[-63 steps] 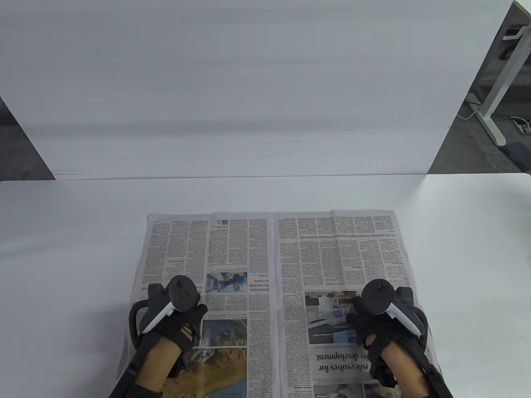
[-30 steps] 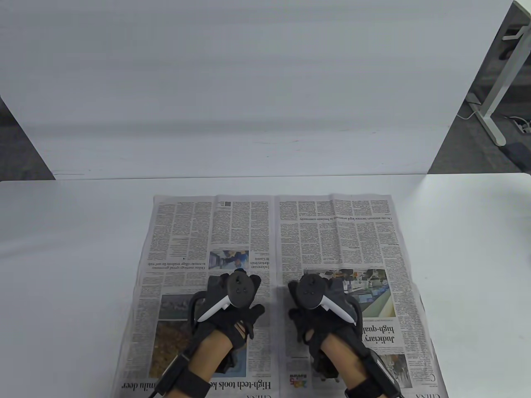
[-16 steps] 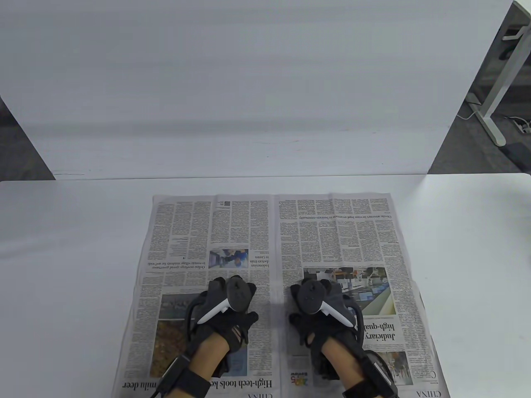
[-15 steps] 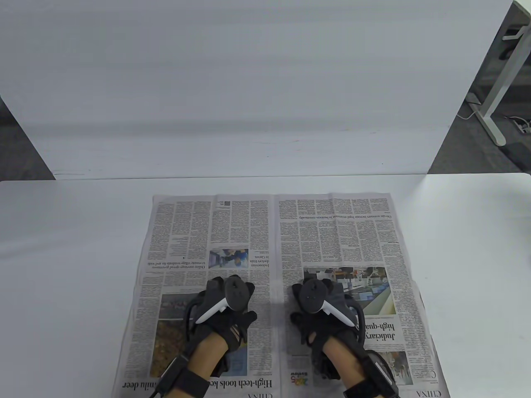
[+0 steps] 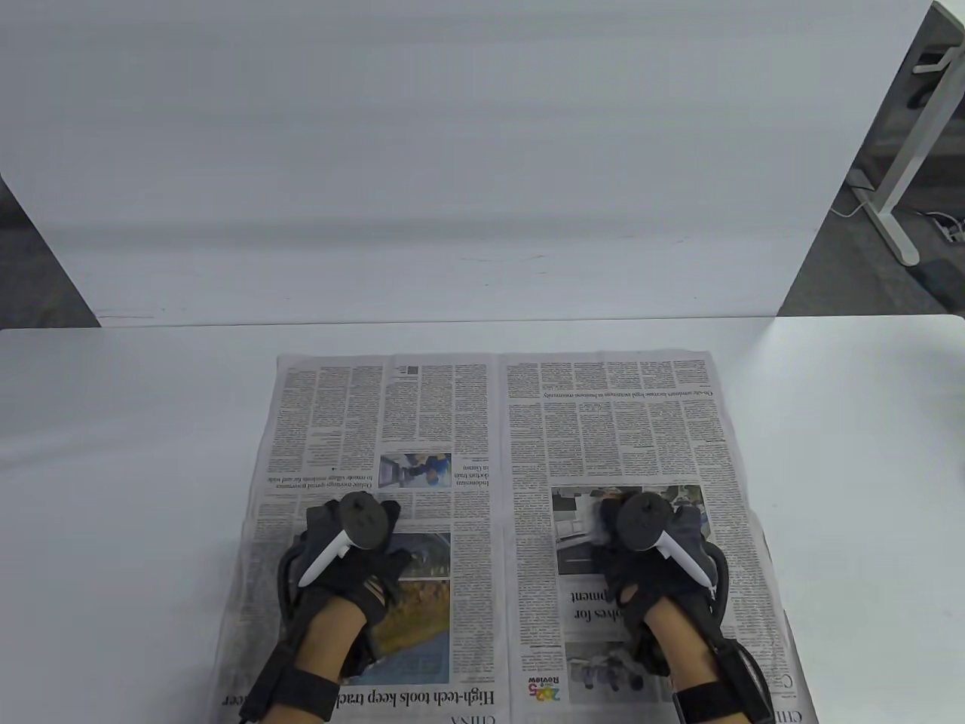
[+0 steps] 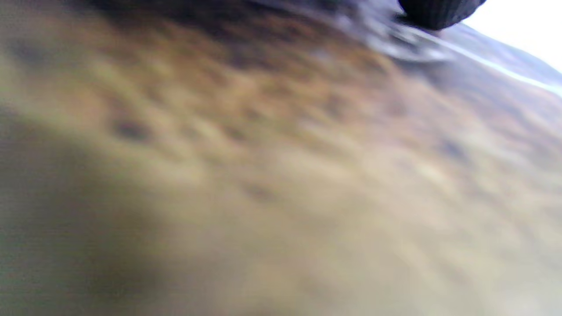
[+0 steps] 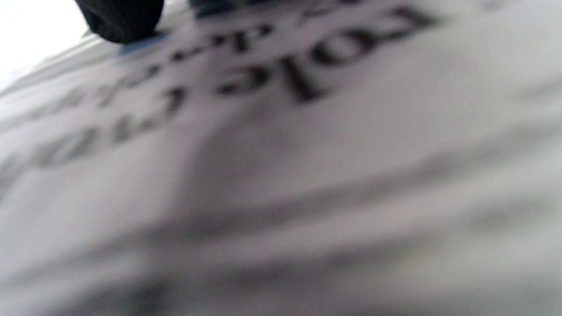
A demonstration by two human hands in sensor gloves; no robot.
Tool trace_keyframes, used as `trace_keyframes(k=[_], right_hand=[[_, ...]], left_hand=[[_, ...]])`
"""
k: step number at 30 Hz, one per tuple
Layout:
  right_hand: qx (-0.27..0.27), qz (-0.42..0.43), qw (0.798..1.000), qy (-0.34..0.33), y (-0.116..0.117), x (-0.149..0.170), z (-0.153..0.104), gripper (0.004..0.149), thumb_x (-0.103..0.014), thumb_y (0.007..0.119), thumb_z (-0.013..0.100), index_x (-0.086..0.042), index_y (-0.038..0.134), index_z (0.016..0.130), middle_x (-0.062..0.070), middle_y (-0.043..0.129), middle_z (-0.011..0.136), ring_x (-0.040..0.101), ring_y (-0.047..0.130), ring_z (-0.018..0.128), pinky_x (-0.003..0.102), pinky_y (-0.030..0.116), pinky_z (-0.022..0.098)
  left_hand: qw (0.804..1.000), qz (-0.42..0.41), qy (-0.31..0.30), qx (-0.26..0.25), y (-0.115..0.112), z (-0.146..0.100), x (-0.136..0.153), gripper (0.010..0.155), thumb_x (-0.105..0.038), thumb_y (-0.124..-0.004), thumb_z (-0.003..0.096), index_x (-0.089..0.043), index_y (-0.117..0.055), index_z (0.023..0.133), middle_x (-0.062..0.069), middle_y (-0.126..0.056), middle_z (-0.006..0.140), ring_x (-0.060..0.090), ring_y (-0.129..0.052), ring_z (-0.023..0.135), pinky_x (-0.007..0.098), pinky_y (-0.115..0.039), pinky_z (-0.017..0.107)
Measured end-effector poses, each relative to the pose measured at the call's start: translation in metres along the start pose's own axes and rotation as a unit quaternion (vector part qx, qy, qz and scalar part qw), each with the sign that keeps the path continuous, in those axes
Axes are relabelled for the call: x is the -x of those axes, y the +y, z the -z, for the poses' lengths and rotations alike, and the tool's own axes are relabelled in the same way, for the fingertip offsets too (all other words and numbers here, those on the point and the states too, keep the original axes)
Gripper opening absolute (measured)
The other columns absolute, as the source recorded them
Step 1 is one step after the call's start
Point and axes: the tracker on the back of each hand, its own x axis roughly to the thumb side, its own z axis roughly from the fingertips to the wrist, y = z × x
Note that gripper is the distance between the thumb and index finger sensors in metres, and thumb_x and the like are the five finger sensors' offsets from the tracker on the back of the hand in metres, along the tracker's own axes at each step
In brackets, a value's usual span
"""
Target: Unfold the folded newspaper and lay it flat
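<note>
The newspaper (image 5: 497, 437) lies opened out as a two-page spread on the white table (image 5: 121, 452), with its centre fold running away from me. My left hand (image 5: 354, 550) rests palm down on the left page, over a colour photo. My right hand (image 5: 648, 558) rests palm down on the right page, over another photo. Both hands are flat and hold nothing. The left wrist view shows blurred brown print very close (image 6: 281, 175) with one fingertip (image 6: 439, 11) at the top. The right wrist view shows blurred headline letters (image 7: 281, 79) and one fingertip (image 7: 120, 17).
A white backboard (image 5: 452, 166) stands along the table's far edge. A white desk leg (image 5: 905, 151) and floor cables show at the far right. Bare table surface lies left, right and beyond the paper.
Both hands have slid outward from beside the centre fold, the left hand to the left and the right hand to the right, staying on the paper. The paper itself has stayed in place.
</note>
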Motion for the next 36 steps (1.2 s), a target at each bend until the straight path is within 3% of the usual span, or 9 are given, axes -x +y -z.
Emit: trace_keyframes(k=[11,20,26,30,33,36], right_hand=[[0.022,0.046,0.995,0.081,-0.014,0.045,0.0,0.072,-0.055,0.064,0.049,-0.033,0.026,0.107,0.002,0.01,0.116,0.037,0.002,0.104,0.071,0.014,0.063],[0.028,0.06,0.993,0.102,-0.018,0.062,-0.003,0.072,-0.054,0.064,0.05,-0.033,0.026,0.107,0.002,0.009,0.116,0.037,0.001,0.103,0.069,0.013,0.064],[0.028,0.051,0.993,0.099,-0.018,0.06,-0.003,0.073,-0.054,0.064,0.049,-0.032,0.025,0.107,0.006,0.006,0.116,0.043,-0.001,0.101,0.07,0.013,0.064],[0.07,0.052,0.993,0.079,-0.023,0.051,-0.01,0.073,-0.054,0.063,0.048,-0.029,0.03,0.107,0.011,0.006,0.115,0.048,0.0,0.099,0.077,0.017,0.06],[0.04,0.051,0.997,0.043,-0.03,0.028,-0.022,0.073,-0.054,0.063,0.048,-0.028,0.032,0.108,0.013,0.006,0.115,0.05,0.002,0.1,0.078,0.017,0.059],[0.014,0.034,0.999,0.002,-0.031,-0.001,-0.04,0.072,-0.054,0.064,0.048,-0.025,0.039,0.109,0.015,0.008,0.115,0.051,0.004,0.1,0.078,0.017,0.059]], left_hand=[[0.996,-0.049,0.072,-0.016,0.014,0.002,0.047,0.072,-0.052,-0.062,0.0489,-0.039,-0.019,0.105,0.001,0.003,0.111,0.042,0.01,0.101,0.068,-0.005,0.069],[0.99,-0.082,0.109,-0.03,0.019,-0.002,0.07,0.072,-0.051,-0.063,0.0488,-0.039,-0.019,0.105,0.001,0.004,0.111,0.041,0.011,0.101,0.067,-0.003,0.069],[0.992,-0.042,0.114,-0.042,0.024,-0.004,0.063,0.073,-0.05,-0.065,0.0482,-0.034,-0.023,0.106,0.008,-0.004,0.113,0.049,0.0,0.102,0.07,-0.015,0.071],[0.994,-0.037,0.089,-0.054,0.033,-0.016,0.047,0.073,-0.05,-0.064,0.0486,-0.034,-0.022,0.106,0.01,-0.004,0.112,0.05,-0.002,0.102,0.07,-0.018,0.072],[0.997,-0.029,0.054,-0.057,0.037,-0.026,0.026,0.072,-0.049,-0.065,0.0485,-0.032,-0.027,0.107,0.013,-0.007,0.113,0.052,-0.009,0.104,0.07,-0.022,0.072],[1.0,-0.025,0.015,-0.006,0.033,-0.033,0.006,0.07,-0.049,-0.065,0.0488,-0.031,-0.03,0.108,0.014,-0.01,0.113,0.052,-0.014,0.104,0.07,-0.026,0.072]])
